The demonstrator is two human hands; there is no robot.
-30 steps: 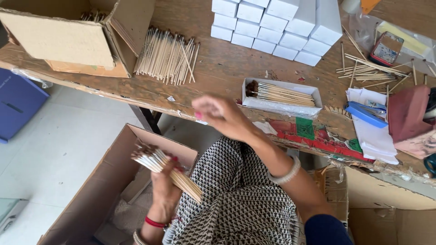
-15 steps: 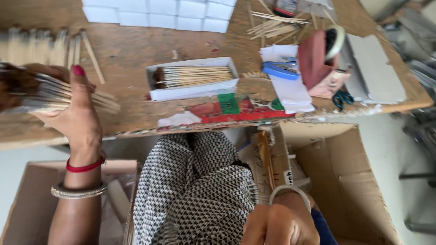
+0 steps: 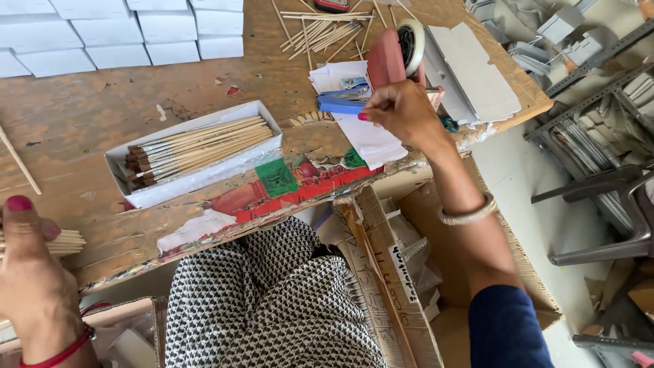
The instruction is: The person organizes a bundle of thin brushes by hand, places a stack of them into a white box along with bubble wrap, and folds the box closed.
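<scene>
While I watch from the head camera, my left hand (image 3: 30,272) sits at the lower left edge of the wooden table (image 3: 102,116), closed around a bundle of thin sticks (image 3: 65,243). The bundle's long axis runs nearly level across the view, its free ends pointing right toward the middle of the table. The thumb presses down over the top of it, and the fingers beneath are hidden. My right hand (image 3: 402,112) is out over the right side of the table, fingers curled and pinched together on the sheets of white paper (image 3: 371,140), just beside a blue stapler (image 3: 340,102) and touching a pink tape dispenser (image 3: 388,61). I cannot tell whether it grips the paper or only presses on it. Between the hands lies an open white tray (image 3: 204,177), long and shallow, filled with sticks whose dark tips point left and pale ends point up to the right. Along the table's front edge a torn label (image 3: 272,187) shows red with a green square. A block of plain white boxes (image 3: 122,31) is stacked at the upper left. Loose sticks (image 3: 327,31) lie scattered at the top, and flat grey cardboard (image 3: 477,75) rests at the right corner.
</scene>
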